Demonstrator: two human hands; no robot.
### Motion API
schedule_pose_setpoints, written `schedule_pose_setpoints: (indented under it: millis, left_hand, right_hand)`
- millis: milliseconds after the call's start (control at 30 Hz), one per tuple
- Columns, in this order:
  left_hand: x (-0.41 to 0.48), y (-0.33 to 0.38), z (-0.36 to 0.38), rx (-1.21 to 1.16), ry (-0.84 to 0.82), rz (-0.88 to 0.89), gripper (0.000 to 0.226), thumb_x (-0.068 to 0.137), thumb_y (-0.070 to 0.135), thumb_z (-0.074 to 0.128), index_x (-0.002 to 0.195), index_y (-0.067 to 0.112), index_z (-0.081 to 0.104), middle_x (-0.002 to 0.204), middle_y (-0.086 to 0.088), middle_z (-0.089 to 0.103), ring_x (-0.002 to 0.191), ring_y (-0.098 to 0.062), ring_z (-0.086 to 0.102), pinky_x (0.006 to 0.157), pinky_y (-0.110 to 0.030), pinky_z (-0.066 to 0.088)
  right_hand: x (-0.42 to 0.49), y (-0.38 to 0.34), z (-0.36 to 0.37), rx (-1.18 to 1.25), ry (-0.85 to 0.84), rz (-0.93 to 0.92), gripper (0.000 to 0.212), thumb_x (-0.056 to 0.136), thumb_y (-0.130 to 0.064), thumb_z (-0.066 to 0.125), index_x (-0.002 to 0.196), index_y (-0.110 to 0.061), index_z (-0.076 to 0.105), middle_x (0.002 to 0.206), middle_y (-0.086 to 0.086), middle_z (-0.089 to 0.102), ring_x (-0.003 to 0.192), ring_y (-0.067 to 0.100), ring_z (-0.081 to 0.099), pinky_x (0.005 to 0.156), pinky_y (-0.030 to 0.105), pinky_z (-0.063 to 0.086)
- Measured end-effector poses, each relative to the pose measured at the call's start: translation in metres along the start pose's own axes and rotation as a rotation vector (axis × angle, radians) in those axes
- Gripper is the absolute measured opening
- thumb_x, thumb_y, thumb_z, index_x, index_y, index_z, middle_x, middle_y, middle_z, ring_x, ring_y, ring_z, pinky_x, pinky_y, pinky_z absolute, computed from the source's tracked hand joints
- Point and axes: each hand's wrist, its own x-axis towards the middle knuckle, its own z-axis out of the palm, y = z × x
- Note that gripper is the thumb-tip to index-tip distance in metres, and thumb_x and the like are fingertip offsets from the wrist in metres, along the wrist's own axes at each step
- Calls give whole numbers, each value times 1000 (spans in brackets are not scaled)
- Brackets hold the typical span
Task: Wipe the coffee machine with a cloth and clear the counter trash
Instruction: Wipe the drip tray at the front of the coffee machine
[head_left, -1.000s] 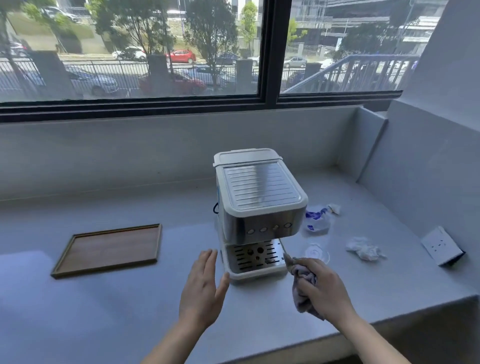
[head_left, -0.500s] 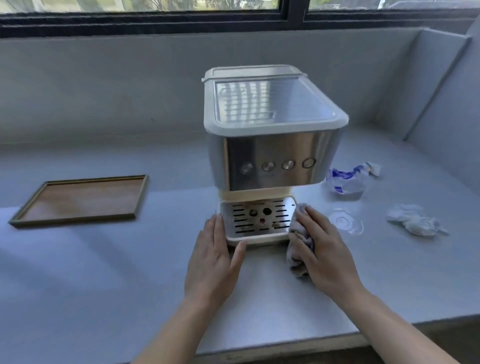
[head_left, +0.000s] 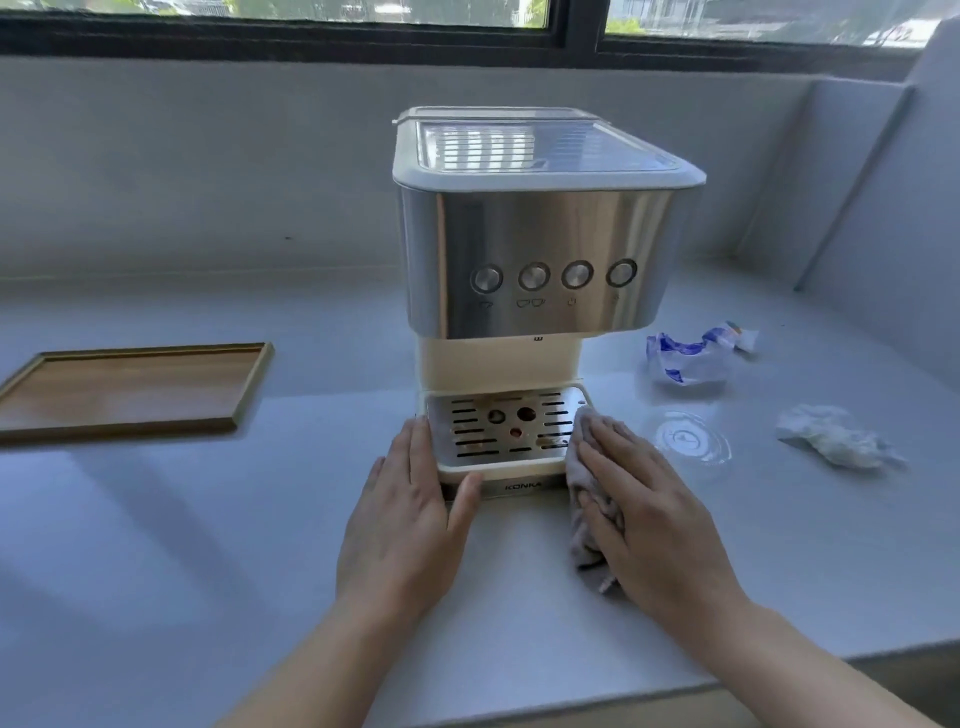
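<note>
A steel and cream coffee machine (head_left: 535, 260) stands in the middle of the grey counter (head_left: 208, 545). Its slotted drip tray (head_left: 504, 423) carries brown stains. My left hand (head_left: 410, 519) lies flat against the base's front left corner, holding nothing. My right hand (head_left: 654, 519) presses a grey cloth (head_left: 587, 525) against the drip tray's right edge. To the right lie the trash pieces: a blue and white wrapper (head_left: 691, 356), a clear plastic lid (head_left: 685, 439) and a crumpled white tissue (head_left: 831, 434).
A wooden tray (head_left: 130, 389) sits on the counter at the left. A grey wall rises behind the machine under a dark-framed window (head_left: 571, 31), and a side wall (head_left: 909, 234) closes the right. The counter's front edge (head_left: 779, 670) runs below my right forearm.
My view has dropped and drawn closer to the machine. Both hands moved forward to the base: the left settled at its front left corner, the right brought the cloth onto the tray's right edge.
</note>
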Motion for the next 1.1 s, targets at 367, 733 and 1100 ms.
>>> schedule_pose_setpoints:
  millis: [367,733,1100]
  left_hand:
    - [2,4,1,4,23,-2,75,90,70,18,152,34,-3,163,13,11,147,-5,13,120,-34,23]
    - [2,3,2,2,24,1,76,90,69,17,153,31,-2,163,11,12,147,-5,13,120,-34,22]
    - [2,4,2,-14,39,16,76,90,69,18,153,30,3,162,11,16,145,-5,15,119,-34,24]
  right_hand:
    - [82,7,1,-23,-186,81,21,94,-21,47,81,-12,61,96,-3,63,83,18,59,76,34,50]
    - [92,8,-2,9,-203,21,23,94,-14,42,82,-18,61,69,-2,68,72,18,63,73,33,51]
    - [115,7,6,23,-300,-58,22,85,-14,45,81,-16,67,70,8,69,59,26,63,55,31,53]
